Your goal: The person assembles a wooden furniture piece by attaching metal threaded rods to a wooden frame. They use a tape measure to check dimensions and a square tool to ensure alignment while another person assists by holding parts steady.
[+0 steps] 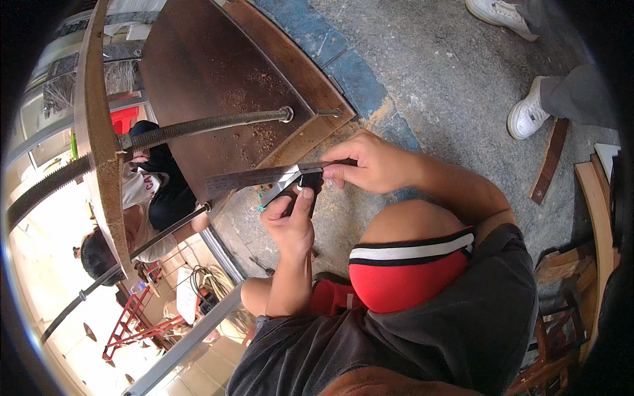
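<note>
My left hand [290, 221] is closed round the dark, silver-edged head of what looks like a combination square [254, 177], with the thumb pressed on the head. The tool's long metal blade reaches leftward over the lower edge of a dark brown wooden panel [211, 72]. At the blade's other end, my right hand [363, 162] pinches it between thumb and fingers. Sawdust lies on the panel. A threaded rod [218, 124] with a nut goes into the panel just above the tool. Whether the blade touches the panel, I cannot tell.
A curved wooden board [102, 132] stands at left, crossed by the rods. Beyond it crouches another person [142, 198], near cables and a red metal frame [129, 323]. Someone's white shoes [528, 109] are at upper right. Wood offcuts [549, 162] lie on the concrete floor.
</note>
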A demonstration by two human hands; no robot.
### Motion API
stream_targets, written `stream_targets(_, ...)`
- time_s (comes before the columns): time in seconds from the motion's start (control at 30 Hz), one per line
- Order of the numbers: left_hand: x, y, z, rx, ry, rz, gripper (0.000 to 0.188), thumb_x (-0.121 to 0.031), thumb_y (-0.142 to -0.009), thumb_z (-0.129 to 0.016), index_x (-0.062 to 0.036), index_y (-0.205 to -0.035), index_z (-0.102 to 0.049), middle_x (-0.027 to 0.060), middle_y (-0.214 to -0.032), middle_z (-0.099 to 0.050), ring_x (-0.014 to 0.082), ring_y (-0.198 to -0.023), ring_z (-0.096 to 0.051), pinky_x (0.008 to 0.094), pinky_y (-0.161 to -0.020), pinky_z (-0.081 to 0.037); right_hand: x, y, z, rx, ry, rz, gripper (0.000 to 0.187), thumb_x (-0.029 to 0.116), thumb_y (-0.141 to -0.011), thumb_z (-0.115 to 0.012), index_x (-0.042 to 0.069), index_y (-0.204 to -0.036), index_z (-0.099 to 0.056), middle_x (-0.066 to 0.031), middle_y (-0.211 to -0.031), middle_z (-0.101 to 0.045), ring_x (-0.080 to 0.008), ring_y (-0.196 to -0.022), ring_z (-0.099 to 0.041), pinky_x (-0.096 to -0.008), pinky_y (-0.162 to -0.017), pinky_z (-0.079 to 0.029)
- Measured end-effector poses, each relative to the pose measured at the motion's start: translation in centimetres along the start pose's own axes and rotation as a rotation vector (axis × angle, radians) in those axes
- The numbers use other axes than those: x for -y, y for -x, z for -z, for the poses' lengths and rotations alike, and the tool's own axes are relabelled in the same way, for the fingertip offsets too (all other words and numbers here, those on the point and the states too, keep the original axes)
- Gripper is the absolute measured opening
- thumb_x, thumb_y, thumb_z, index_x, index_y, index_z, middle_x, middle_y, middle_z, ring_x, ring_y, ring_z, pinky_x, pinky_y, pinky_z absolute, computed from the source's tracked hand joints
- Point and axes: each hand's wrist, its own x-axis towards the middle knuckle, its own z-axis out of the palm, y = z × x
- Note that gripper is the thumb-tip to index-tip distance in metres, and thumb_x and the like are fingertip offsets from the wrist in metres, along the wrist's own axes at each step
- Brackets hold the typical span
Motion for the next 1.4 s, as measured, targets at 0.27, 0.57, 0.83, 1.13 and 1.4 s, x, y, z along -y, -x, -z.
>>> stream_targets(0.27, -1.1, 0.6, -1.2, -0.120, -0.188, 0.061, 0.013, -0.006, -0.094, -0.078, 0.0043, -0.100, -0.073, 0.0048, -0.094, -0.073, 0.0114, -0.085, -0.065, 0.0247, -0.080, -0.052, -1.3, -0.1, 0.1, 0.061, -0.026, -0.055, 0.017, 0.015, -0.100, -0.065, 0.001, -0.098, -0.074, -0.0054, -0.070, -0.069, -0.0145, -0.063, -0.061, -0.0347, -0.062, -0.049)
stream_targets(0.57, 1.9, -0.6, -5.7, -0.366, -0.293, -0.055, 0.023, -0.011, -0.100, -0.071, 0.0118, -0.104, -0.073, 0.0138, -0.099, -0.074, 0.0170, -0.084, -0.069, 0.0312, -0.075, -0.061, -13.1, 0.6, 1.4, -0.781, 0.444, 0.010, 0.046, 0.042, -0.082, -0.087, 0.004, -0.105, -0.076, -0.0095, -0.087, -0.073, -0.0280, -0.096, -0.072, -0.0430, -0.098, -0.052)
stream_targets(0.83, 7.5, -3.3, -9.7, -0.281, -0.367, -0.078, 0.028, -0.010, -0.103, -0.063, 0.0027, -0.123, -0.048, 0.0124, -0.093, -0.069, 0.0160, -0.076, -0.068, 0.0283, -0.063, -0.057, -20.2, 0.1, 0.0, -0.681, -0.861, -0.586, 0.021, 0.018, -0.102, -0.069, -0.001, -0.109, -0.073, -0.0110, -0.102, -0.076, -0.0194, -0.086, -0.073, -0.0323, -0.077, -0.061)
stream_targets(1.13, 8.5, -5.3, -12.7, -0.228, -0.336, -0.061, 0.035, 0.002, -0.102, -0.058, 0.0021, -0.134, -0.043, 0.0137, -0.111, -0.064, 0.0187, -0.091, -0.067, 0.0349, -0.078, -0.063, -22.8, -2.8, 1.3, -0.756, -1.288, -0.541, 0.013, 0.007, -0.099, -0.070, -0.005, -0.105, -0.069, -0.0135, -0.105, -0.073, -0.0238, -0.096, -0.074, -0.0307, -0.088, -0.064)
stream_targets(1.4, 8.4, -7.7, -13.8, -0.260, -0.357, 0.068, 0.028, -0.002, -0.103, -0.058, 0.0069, -0.129, -0.053, 0.0134, -0.108, -0.066, 0.0173, -0.086, -0.066, 0.0333, -0.075, -0.062, -23.4, -2.9, 1.8, -0.852, -1.411, -0.601, 0.007, 0.002, -0.097, -0.071, -0.004, -0.099, -0.069, -0.0129, -0.101, -0.073, -0.0238, -0.091, -0.075, -0.0307, -0.082, -0.067)
